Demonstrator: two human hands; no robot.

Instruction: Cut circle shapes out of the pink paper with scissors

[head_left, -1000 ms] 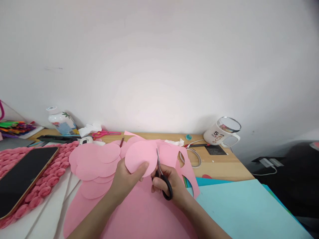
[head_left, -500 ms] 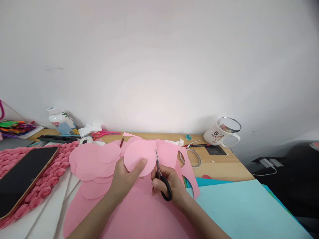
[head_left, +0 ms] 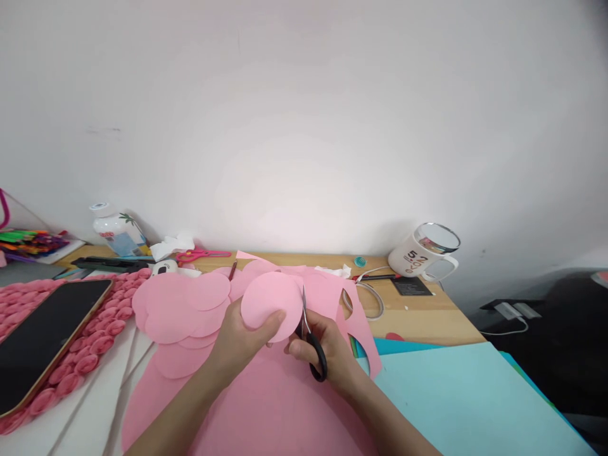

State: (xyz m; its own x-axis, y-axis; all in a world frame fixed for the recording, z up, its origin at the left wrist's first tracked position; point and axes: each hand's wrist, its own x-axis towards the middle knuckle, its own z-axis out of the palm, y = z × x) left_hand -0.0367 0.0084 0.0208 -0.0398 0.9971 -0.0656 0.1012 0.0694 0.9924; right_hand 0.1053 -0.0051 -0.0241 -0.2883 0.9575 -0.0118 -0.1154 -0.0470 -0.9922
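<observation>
1. Disc [head_left: 268,301] of pink paper, tilted up toward us, is held in our left hand [head_left: 242,342] over the desk [head_left: 439,316], well in from its right edge.
2. Our left fingers are clamped on it: the thumb presses its near face, and the others go behind it.
3. Our right hand [head_left: 327,345] has its fingers wrapped around the black handles of the scissors [head_left: 313,342], just beside the disc.
4. The blades run up along the disc's right side, pointing toward the desk's back edge. We cannot tell how far apart they are, nor whether the disc is joined to the pink paper behind it.
5. Under our hands spreads a pink sheet [head_left: 275,399], with a pile [head_left: 185,304] of overlapping discs to the left.
6. Past our right hand we see an offcut [head_left: 357,320] with curved gaps, and a blue sheet [head_left: 470,392] covers the desk's near right part.
7. Along the desk's back edge, left to right, we have a bottle [head_left: 118,234], tissue [head_left: 171,246], pink scissors [head_left: 202,254] and a mug [head_left: 413,253].
8. At the desk's left, our phone [head_left: 54,342] lies on pink rosettes [head_left: 102,345].
</observation>
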